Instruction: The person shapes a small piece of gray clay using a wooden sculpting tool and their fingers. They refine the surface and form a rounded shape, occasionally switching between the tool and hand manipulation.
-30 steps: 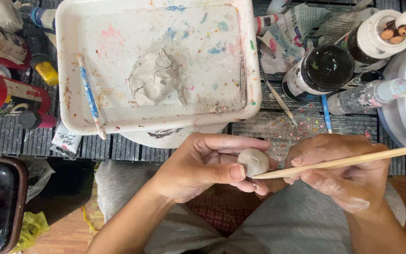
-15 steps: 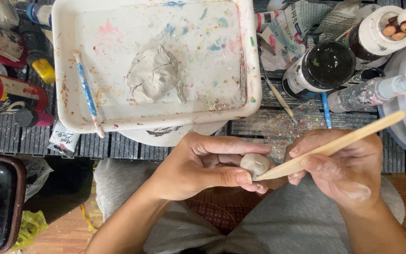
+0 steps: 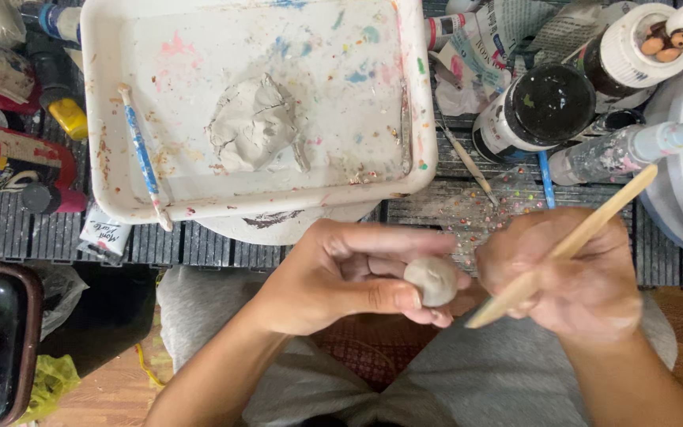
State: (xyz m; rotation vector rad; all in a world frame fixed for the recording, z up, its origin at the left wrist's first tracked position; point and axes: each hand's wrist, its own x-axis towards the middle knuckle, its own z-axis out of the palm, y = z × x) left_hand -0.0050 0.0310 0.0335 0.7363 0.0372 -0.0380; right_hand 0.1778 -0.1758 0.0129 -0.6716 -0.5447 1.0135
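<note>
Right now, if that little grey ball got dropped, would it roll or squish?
The small grey ball, pinched in the left hand, looks rounded, so it would probably roll. It seems like the soft clay lump in the tray, so it may dent easily.

A white tray (image 3: 100, 119) holds a clay lump (image 3: 253, 122) and a blue-handled brush (image 3: 142, 154). Right of it stand a black-lidded jar (image 3: 551, 103) and a spattered bottle (image 3: 622, 150); red tubes (image 3: 9, 158) lie left.

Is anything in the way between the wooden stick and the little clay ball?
Nothing visible. The left hand pinches the clay ball, and the wooden stick in the right hand has its tip just beside the ball, with only open space between.
</note>
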